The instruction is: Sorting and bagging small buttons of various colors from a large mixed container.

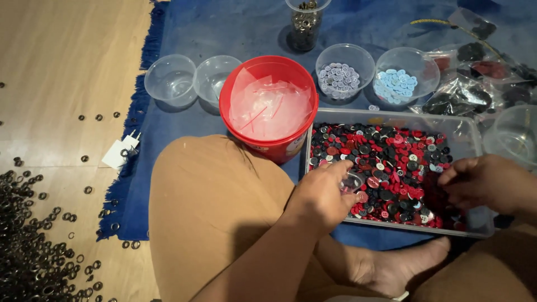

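In the clear tray (472, 134) lying left to right, left hand (324, 196) gripping a small clear cup (351, 182), right hand (484, 182) curled over buttons (391, 162).

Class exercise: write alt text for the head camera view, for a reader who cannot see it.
A seated person's left hand and right hand reach into a clear tray of red, black and white buttons; a red bucket and small clear bowls stand behind.

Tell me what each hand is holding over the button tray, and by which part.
The left hand holds a small clear plastic cup by its rim and side, over the tray of buttons. The right hand has its fingers down among the buttons; any hold there cannot be told.
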